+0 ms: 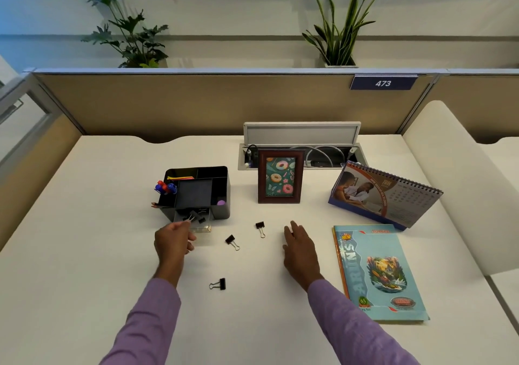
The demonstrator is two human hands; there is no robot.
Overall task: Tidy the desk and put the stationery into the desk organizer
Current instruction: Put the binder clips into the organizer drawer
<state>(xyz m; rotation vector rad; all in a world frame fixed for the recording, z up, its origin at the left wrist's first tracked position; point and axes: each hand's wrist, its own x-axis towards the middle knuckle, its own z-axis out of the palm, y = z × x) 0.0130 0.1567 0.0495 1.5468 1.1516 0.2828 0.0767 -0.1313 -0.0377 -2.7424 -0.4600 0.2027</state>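
The black desk organizer (222, 187) stands left of centre, holding pens (165, 188) and coloured slips. Its small clear front drawer (200, 225) is pulled out, with several black binder clips (193, 218) in it. My left hand (172, 242) hovers just in front of the drawer with its fingers loosely curled; the index fingertip is beside the clips and the thumb is apart from them. Three binder clips lie loose on the desk: one (231, 241) near the drawer, one (260, 227) further right, one (219, 283) nearer me. My right hand (302, 248) rests flat, fingers straight.
A framed doughnut picture (280, 176) stands behind the clips, in front of an open cable hatch (302, 151). At the right, a desk calendar (384, 194) stands behind a blue notebook (379, 272) that lies flat. A partition wall closes off the back of the desk.
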